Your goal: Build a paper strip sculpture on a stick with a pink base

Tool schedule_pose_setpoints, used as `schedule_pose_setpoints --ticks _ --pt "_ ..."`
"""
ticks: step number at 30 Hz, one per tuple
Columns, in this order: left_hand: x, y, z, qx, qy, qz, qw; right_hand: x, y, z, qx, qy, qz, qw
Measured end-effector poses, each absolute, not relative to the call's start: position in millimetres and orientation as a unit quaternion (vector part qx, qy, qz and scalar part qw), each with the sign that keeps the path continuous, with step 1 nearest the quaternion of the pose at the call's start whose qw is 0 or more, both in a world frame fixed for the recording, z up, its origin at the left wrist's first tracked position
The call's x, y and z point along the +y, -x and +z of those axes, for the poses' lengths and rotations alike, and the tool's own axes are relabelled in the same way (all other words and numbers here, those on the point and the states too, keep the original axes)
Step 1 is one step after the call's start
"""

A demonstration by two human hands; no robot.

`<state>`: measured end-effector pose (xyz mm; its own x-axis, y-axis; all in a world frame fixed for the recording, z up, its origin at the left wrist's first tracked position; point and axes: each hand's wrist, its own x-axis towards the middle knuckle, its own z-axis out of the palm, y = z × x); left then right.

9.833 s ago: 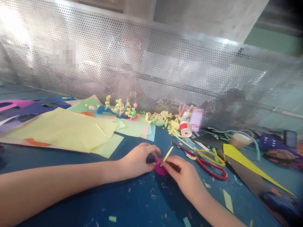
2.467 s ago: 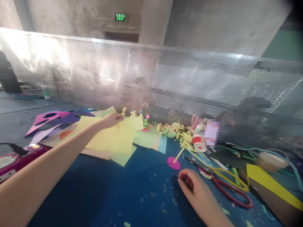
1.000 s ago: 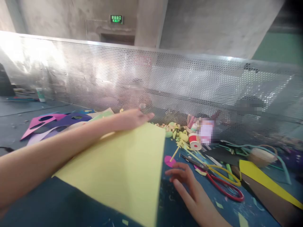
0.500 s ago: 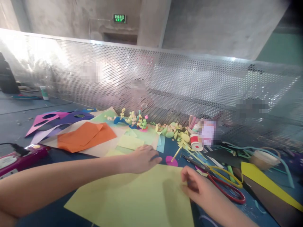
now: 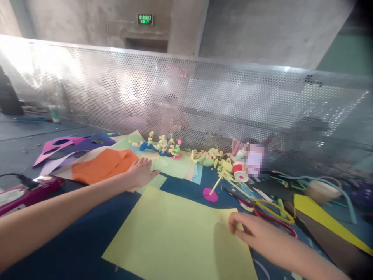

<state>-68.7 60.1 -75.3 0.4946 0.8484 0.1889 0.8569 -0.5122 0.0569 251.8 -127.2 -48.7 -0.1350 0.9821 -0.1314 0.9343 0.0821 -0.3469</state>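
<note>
A large pale yellow sheet of paper [image 5: 177, 233] lies in front of me on the dark blue table. My right hand [image 5: 247, 229] has its fingers curled and pinching the sheet's upper right edge. My left hand [image 5: 142, 172] lies palm down with its fingers stretched out, at the right end of the orange paper [image 5: 101, 165] and over smaller pale green and yellow pieces [image 5: 167, 165]. What is under the left palm is hidden. Just beyond the sheet, a pale yellow stem [image 5: 216, 186] stands tilted on a round magenta base [image 5: 208, 195].
Scissors [image 5: 274, 210] with yellow and red handles lie by my right hand. Small paper models [image 5: 166, 146], loose leaf shapes [image 5: 211, 157] and a red-and-white spool [image 5: 240, 172] stand farther back. A magenta power strip [image 5: 32, 194] sits left. A perforated metal screen [image 5: 145, 85] closes off the back.
My left hand has left the large sheet and moved left and away, to the orange paper. The sheet has shifted right and toward me, with my right hand still at its edge.
</note>
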Motion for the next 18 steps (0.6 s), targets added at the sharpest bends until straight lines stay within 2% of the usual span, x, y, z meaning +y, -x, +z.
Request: schedule_pose_setpoints --ticks 3,5,8,11,13,16,18 --pt "32 52 -61 -0.468 0.873 -0.134 0.008 -127 -261 -45 -0.718 0.681 0.142 0.033" --pt "-2 37 -53 -0.347 0.928 -0.123 -0.060 -126 -269 -47 -0.713 0.689 0.132 0.025" --pt "-52 22 -46 -0.195 0.965 -0.069 -0.161 -129 -276 -56 -0.716 0.694 0.060 0.053" --pt "-80 17 -49 -0.146 0.974 -0.024 -0.170 -143 -268 -59 -0.710 0.697 -0.025 0.100" --pt "-84 16 -54 -0.133 0.976 -0.013 -0.172 -156 -256 -57 -0.723 0.679 0.036 0.120" --pt "-81 18 -61 -0.127 0.975 -0.031 -0.181 -173 -237 -56 -0.758 0.596 0.244 0.104" --pt "-79 19 -63 -0.122 0.974 -0.043 -0.186 -180 -229 -59 -0.762 0.566 0.297 0.107"
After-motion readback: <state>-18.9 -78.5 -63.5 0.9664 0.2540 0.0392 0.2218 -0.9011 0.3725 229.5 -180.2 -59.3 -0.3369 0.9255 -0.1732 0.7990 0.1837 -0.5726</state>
